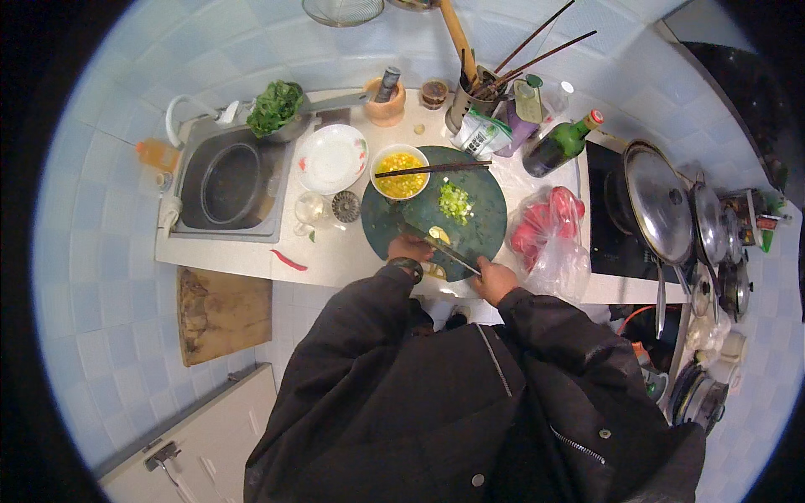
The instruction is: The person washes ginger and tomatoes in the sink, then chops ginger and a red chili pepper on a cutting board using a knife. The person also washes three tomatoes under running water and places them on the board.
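Note:
My right hand (497, 280) grips the handle of a kitchen knife (454, 253), whose blade slants across the near part of a round dark green cutting board (390, 229). My left hand (410, 248) rests on the board beside the blade's far end, fingers bent; what they hold or press is hidden. Just beyond the blade lies a pale yellow slice (439, 235), perhaps ginger. A pile of chopped green onion (455, 202) sits farther back. On the board's far left stands a white bowl of yellow egg mixture with green bits (400, 179), chopsticks (434, 168) laid across its rim.
A white plate (332, 158), a glass cup (311, 210) and a red chilli (289, 260) lie left, before the sink (277, 217). To the right are a bag of red items (547, 229), a green bottle (561, 146) and a lidded pan (657, 201) on the cooktop.

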`<act>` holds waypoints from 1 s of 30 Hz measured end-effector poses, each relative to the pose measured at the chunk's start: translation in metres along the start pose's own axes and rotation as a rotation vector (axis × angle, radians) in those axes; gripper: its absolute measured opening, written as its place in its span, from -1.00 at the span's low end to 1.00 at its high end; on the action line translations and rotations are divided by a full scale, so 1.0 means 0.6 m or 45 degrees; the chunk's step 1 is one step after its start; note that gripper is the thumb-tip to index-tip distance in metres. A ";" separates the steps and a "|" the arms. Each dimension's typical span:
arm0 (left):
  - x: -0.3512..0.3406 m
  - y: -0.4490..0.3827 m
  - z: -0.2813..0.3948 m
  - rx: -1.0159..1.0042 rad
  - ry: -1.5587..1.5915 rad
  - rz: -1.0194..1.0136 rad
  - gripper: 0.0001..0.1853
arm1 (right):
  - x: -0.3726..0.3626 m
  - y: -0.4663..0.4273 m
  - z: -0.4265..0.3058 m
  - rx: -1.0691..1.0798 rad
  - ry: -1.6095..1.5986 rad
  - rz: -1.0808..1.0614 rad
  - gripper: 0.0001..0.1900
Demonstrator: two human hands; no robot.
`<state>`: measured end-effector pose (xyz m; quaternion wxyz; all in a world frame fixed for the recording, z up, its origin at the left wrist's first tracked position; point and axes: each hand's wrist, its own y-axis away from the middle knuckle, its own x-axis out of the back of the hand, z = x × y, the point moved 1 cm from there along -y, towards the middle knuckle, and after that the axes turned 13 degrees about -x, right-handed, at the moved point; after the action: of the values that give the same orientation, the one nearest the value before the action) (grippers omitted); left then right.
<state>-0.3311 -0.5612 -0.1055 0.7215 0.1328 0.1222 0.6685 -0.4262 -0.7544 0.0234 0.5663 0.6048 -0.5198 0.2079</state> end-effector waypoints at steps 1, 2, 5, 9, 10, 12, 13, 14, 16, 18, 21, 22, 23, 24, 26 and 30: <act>0.001 0.000 0.003 0.015 0.068 -0.010 -0.74 | 0.001 0.001 0.002 -0.021 -0.005 0.009 -0.75; 0.000 -0.001 0.006 0.005 0.026 -0.010 -0.73 | 0.002 0.003 0.002 -0.015 0.001 0.035 -0.75; -0.004 0.002 0.007 0.009 0.003 0.019 -0.73 | 0.008 0.014 0.004 -0.029 0.005 0.081 -0.74; -0.005 0.001 0.003 0.145 -0.003 0.016 -0.68 | 0.021 0.029 0.002 -0.018 -0.003 0.032 -0.72; -0.001 -0.002 0.002 0.201 -0.072 -0.017 -0.63 | 0.023 0.034 0.000 -0.010 0.002 0.015 -0.72; 0.007 -0.008 -0.001 -0.053 -0.343 -0.099 -0.55 | 0.023 0.041 -0.004 0.004 0.026 0.016 -0.71; 0.010 -0.011 -0.005 -0.153 -0.497 -0.144 -0.52 | 0.023 0.044 -0.006 0.011 0.037 0.017 -0.70; 0.011 -0.016 -0.010 -0.165 -0.591 -0.164 -0.50 | 0.022 0.047 -0.006 0.018 0.039 0.018 -0.70; 0.012 -0.026 -0.022 -0.136 -0.825 -0.218 -0.47 | 0.019 0.049 -0.006 0.034 0.047 0.027 -0.70; 0.013 -0.030 -0.031 -0.223 -0.807 -0.204 -0.45 | 0.016 0.048 -0.004 0.030 0.016 0.041 -0.72; 0.012 -0.029 -0.031 -0.136 -0.676 -0.135 -0.46 | 0.012 0.045 0.000 0.017 0.006 0.035 -0.73; 0.011 -0.027 -0.026 -0.032 -0.633 -0.115 -0.47 | 0.011 0.044 0.002 0.005 0.010 0.024 -0.73; 0.010 -0.023 -0.017 -0.077 -0.626 -0.100 -0.48 | 0.010 0.045 0.003 0.005 0.010 0.029 -0.72; 0.008 -0.016 -0.008 -0.082 -0.641 -0.096 -0.49 | 0.010 0.045 0.005 -0.002 0.013 0.031 -0.72; 0.007 -0.004 0.013 -0.106 -0.606 -0.098 -0.51 | 0.009 0.048 0.007 -0.011 0.009 0.031 -0.70; 0.008 0.004 0.033 -0.184 -0.662 -0.154 -0.52 | 0.008 0.052 0.008 -0.014 -0.009 0.028 -0.71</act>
<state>-0.3259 -0.5570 -0.0865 0.7748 0.2405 -0.1073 0.5748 -0.4527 -0.7548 0.0410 0.5655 0.5967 -0.5295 0.2092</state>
